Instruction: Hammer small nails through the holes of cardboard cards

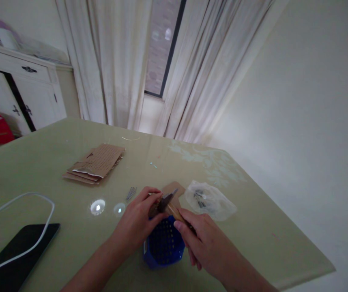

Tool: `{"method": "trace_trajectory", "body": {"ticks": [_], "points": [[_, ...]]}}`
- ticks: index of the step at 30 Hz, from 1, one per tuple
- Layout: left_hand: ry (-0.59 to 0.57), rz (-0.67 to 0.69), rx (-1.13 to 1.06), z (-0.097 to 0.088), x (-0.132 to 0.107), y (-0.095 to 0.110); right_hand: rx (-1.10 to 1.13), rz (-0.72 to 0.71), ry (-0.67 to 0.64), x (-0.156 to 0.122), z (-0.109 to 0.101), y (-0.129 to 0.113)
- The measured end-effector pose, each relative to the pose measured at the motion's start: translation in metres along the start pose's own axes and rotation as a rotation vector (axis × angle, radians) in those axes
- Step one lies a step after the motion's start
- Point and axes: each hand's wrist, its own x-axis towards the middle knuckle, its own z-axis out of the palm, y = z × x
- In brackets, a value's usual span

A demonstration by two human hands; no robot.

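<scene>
My right hand [200, 239] is closed around the wooden handle of a hammer [173, 209]. Its dark metal head, tapering at one end, points up and to the right. Just left of the head, my left hand [139, 215] has its fingers and thumb bent around a small brownish thing [153, 209], mostly hidden, whose kind I cannot make out. Both hands are over the far rim of a blue plastic basket [164, 247] with a perforated bottom. Behind the hammer lies a flat brown piece [175, 188], partly covered.
A clear plastic bag [219, 202] with dark metal pieces lies to the right. Several nails [131, 193] rest left of my hands. Folded cardboard [96, 162] lies farther back. A black tablet [22, 253] and white cable [51, 211] occupy the table's left front.
</scene>
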Motion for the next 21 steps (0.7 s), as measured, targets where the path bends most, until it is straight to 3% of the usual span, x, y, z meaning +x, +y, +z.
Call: {"method": "trace_trajectory", "body": {"ticks": [8,12,16,21], "points": [[0.012,-0.011,-0.028,0.000,0.000,-0.001,0.120,0.006,-0.054,0.007,-0.013,0.006],[0.024,-0.005,-0.062,0.002,-0.002,-0.004,0.435,-0.035,0.071,0.039,-0.025,0.025],[0.095,-0.007,-0.083,0.001,-0.002,-0.007,0.827,-0.074,0.154,0.080,-0.024,0.056],[0.256,-0.242,-0.041,-0.022,0.009,-0.031,1.061,-0.016,0.123,0.092,-0.010,0.093]]}}
